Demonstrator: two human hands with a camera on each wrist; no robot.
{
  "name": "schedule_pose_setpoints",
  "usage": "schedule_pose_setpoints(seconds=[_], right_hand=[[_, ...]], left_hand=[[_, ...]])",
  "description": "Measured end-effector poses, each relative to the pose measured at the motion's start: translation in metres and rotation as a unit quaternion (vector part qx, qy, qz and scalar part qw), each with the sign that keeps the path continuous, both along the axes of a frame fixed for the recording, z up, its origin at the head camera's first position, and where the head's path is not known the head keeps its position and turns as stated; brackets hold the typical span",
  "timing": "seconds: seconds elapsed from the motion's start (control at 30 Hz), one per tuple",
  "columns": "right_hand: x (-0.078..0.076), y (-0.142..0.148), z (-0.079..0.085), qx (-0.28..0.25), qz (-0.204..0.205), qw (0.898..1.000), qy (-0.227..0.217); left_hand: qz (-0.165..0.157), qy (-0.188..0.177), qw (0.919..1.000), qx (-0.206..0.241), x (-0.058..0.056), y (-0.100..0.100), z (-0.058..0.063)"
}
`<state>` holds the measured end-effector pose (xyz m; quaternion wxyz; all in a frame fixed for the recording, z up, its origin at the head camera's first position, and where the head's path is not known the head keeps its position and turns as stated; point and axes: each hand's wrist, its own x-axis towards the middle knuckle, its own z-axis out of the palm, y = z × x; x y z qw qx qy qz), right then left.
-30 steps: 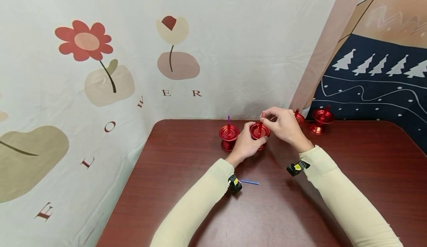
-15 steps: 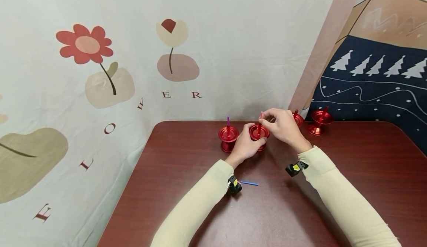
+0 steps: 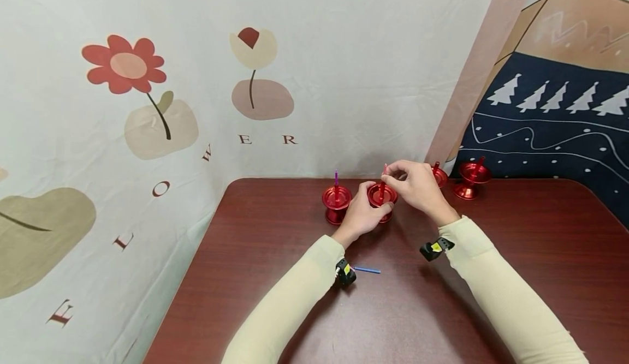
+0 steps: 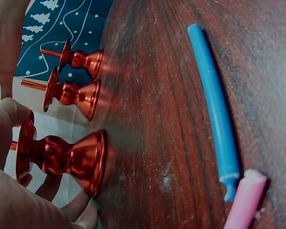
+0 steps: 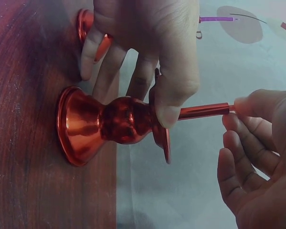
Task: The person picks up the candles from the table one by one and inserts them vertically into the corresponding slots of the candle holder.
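My left hand (image 3: 362,215) grips a shiny red metal candle holder (image 5: 128,119) around its dish and stem, keeping it upright on the table. From the dish rises a thin red tube, and at its top my right hand (image 3: 417,185) pinches a pink candle (image 3: 385,168) between thumb and index finger. Most of that candle is hidden by the fingertips in the right wrist view. To the left stands a second red holder (image 3: 336,211) with a purple candle (image 3: 336,177) upright in its tube. A blue candle (image 4: 212,100) and another pink candle (image 4: 248,198) lie on the table.
Two more red holders, one partly behind the right hand (image 3: 439,176) and one farther right (image 3: 467,190), stand near the back edge with bare tubes. The brown table (image 3: 255,244) meets a printed cloth backdrop (image 3: 344,80) behind.
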<state>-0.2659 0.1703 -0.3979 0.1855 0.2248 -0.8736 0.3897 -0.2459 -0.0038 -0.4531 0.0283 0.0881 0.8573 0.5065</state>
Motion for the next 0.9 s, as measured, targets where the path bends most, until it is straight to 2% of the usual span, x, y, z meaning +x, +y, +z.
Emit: schedule_pose_setpoints(seconds=[0.57,0.9], right_hand=[[-0.0033,0.0059,0.0,0.005,0.039,0.999,-0.02],[-0.0022,0.0067,-0.0027,0.011,0.036,0.999,-0.027]], left_hand=[[0.001,-0.003,1.0,-0.003,0.0037,-0.0006,0.0041],[0.002,0.001,1.0,-0.003,0.0045,-0.001,0.0053]])
